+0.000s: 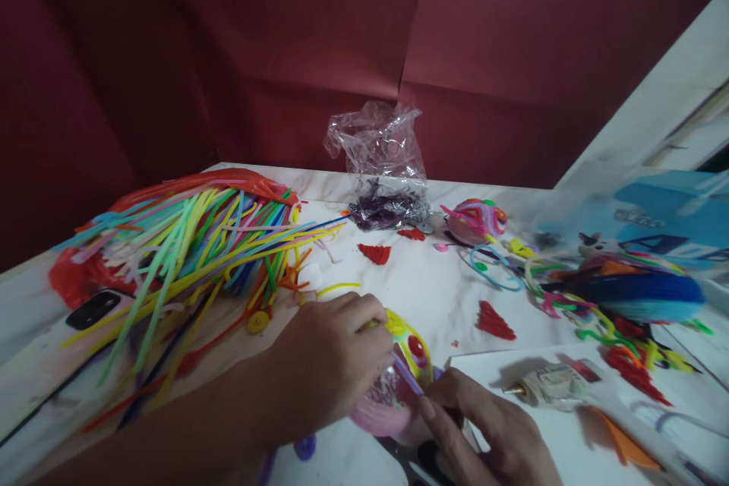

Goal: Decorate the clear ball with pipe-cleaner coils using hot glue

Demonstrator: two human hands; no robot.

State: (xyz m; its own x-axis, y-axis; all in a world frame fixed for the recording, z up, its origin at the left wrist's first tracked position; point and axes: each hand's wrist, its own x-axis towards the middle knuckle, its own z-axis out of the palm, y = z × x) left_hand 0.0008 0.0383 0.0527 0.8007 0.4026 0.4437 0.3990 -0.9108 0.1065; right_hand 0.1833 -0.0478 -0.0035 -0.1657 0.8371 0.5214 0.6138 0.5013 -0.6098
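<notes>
Head view: I look down at a marble-pattern table [421,296], and both hands meet at the near middle.
Left hand: my left hand [330,364] lies curled over a small pipe-cleaner craft piece [407,349], fingers pressed together on its yellow top; I think this keeps it steady.
Right hand: my right hand [490,433] pinches a thin lilac pipe cleaner [407,376] with the fingertips, just against the piece.
Craft piece: it sits near the table edge, between the two hands, with a pink part below.
Supplies: a big bundle of coloured pipe cleaners [194,243] lies far left, well apart; a clear plastic bag [381,167] stands far.
Right side: a glue tube [550,383] rests on white paper.
Room: a dark red backdrop [228,53] closes the far side.
</notes>
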